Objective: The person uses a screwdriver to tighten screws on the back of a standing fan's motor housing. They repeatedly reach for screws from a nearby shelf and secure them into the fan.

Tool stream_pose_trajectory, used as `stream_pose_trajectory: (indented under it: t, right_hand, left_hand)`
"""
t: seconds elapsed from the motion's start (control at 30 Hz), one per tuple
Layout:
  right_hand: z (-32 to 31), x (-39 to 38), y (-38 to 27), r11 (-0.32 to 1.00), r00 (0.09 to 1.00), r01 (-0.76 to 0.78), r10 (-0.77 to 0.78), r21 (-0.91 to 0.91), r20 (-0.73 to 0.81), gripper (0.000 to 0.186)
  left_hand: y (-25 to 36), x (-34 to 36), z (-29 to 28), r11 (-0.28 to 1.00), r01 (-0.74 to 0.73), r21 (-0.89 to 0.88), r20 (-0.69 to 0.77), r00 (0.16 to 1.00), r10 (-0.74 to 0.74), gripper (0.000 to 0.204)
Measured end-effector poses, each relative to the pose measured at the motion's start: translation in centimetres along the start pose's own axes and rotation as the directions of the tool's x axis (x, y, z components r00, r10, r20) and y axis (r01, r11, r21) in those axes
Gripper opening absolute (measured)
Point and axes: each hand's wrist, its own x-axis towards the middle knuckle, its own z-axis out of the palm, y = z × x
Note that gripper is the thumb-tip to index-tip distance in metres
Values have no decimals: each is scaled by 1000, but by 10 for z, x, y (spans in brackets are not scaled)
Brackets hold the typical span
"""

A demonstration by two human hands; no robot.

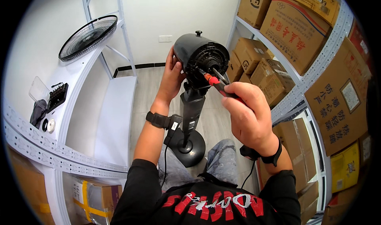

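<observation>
A black pedestal fan stands between my legs, its motor housing (pixel 189 46) facing me without grille or blades. A metal shaft (pixel 220 76) sticks out of its front. My left hand (pixel 172 76) is wrapped round the left side of the housing, steadying contact with fingers partly hidden behind it. In my right hand (pixel 250 114) is a red and black screwdriver (pixel 214 82), its tip against the lower left of the housing's front. The exact spot under the tip is too small to make out. Below runs the fan's column (pixel 191 108) down to a round base (pixel 186 149).
On the left white shelf (pixel 75 76) lie a fan grille (pixel 89 38), a black bit set (pixel 58 97), a clear lid (pixel 39 88) and small round parts (pixel 49 125). Cardboard boxes (pixel 293 30) fill the right rack close to my right arm. Cables hang from both wrist bands.
</observation>
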Motion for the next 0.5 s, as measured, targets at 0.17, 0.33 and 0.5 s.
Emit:
stream_pose_trajectory:
  t: [0.17,0.33,0.5]
  right_hand:
    - [5,-3,4,997,993,-60,64,41,-97,34]
    - [6,-2,3,995,990,-86,91,52,-107,38]
    - [5,-3,0,993,988,-115,118,34,-103,40]
  left_hand:
    - [-2,-1,-1,1000,12,-10,13,1000,-12,91]
    - [3,-1,4,1000,17,-11,7,1000,-17,90]
    - [2,0,1,1000,7,1,6,1000,-7,90]
